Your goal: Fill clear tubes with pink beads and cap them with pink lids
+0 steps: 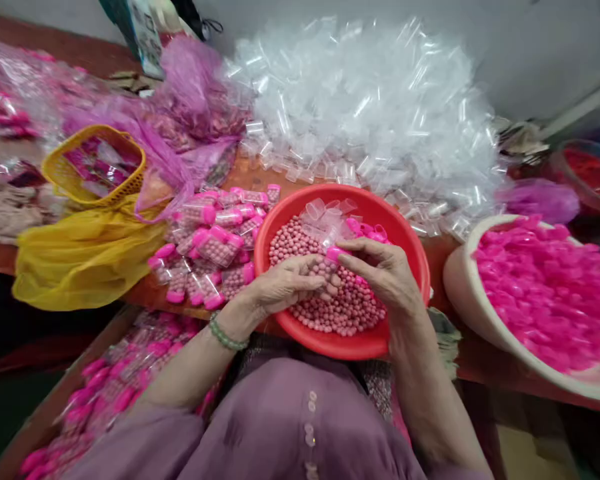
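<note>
Over a red basin [416,267], my left hand [285,283] is closed around a small clear plastic jar [323,268] with pink balls in it. A pink cap [335,253] sits at the jar's upper end, pinched between the thumb and fingers of my right hand [387,270]. Whether the cap is fully seated I cannot tell. Below both hands, loose pink balls [337,320] fill much of the basin. Several empty clear jars [323,213] and some loose pink caps [375,231] lie at the basin's far side.
Filled, capped jars [220,247] are piled left of the basin, with more in a box [115,380] below. Behind stands a large heap of clear jars [370,100]. A white tub [460,287] of pink caps is at right, a yellow basket [55,170] at left.
</note>
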The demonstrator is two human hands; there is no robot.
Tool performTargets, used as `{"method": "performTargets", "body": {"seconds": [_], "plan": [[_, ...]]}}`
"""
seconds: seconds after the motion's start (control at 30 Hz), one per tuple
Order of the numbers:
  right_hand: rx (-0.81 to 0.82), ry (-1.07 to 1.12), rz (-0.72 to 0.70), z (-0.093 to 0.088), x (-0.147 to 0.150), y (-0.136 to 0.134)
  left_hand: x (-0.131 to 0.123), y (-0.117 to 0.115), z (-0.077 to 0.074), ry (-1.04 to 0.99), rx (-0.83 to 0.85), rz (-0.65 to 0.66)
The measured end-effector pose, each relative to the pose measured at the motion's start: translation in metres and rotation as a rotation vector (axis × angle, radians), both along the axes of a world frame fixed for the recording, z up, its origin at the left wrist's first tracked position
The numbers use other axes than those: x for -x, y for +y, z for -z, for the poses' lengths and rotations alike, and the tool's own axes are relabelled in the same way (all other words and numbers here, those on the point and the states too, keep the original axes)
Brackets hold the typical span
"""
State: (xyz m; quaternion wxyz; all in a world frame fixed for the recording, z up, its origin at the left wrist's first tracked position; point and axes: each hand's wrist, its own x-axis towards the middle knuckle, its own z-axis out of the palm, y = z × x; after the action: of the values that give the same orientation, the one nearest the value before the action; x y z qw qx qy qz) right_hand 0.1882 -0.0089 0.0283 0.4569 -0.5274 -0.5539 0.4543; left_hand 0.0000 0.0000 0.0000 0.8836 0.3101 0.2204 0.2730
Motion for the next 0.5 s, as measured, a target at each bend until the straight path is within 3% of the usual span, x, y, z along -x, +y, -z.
{"method": "performTargets", "body": {"seconds": [0.27,0.5], "plan": [[-0.028,0.000,0.014,0.000,-0.003,0.001,0.000,0.001,-0.002,0.010,0.027,-0.014],[-0.161,-0.275,-0.110,-0.010,-0.016,0.000,-0.002,0.001,-0.002,0.032,0.018,-0.061]]}}
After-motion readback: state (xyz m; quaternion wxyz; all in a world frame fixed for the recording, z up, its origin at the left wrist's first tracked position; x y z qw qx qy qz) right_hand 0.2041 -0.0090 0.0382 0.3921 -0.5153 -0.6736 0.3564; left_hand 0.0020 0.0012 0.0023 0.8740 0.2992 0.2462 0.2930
